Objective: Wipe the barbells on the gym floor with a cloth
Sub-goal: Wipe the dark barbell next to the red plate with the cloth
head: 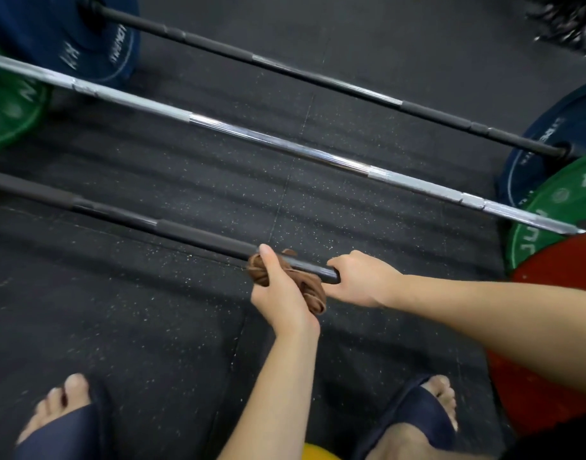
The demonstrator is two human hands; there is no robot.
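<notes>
From the head view, the left hand (281, 293) grips a bunched brown cloth (313, 293) around the nearest black barbell (172, 225), thumb over the top. Just beside it, the right hand (361, 280) closes bare around the same bar, towards the red plate (533, 393). The cloth is wadded rather than spread, with a loose tail hanging below the bar, so it may touch only part of the shaft and leave strips unwiped, or slide out of the grip on a long stroke. The bar sits on round plates, and a hard push along it could roll it towards the toes in the open slippers (414, 413) close by. The chrome barbell (285, 142) and the far black barbell (318, 76) lie well apart from the hands, apparently not yet reached. Both hands' fingers are hidden beneath the bar, and the right forearm covers the stretch to the red plate. The bars' left ends are cut off, and a yellow object (318, 453) at the bottom edge cannot be identified.
</notes>
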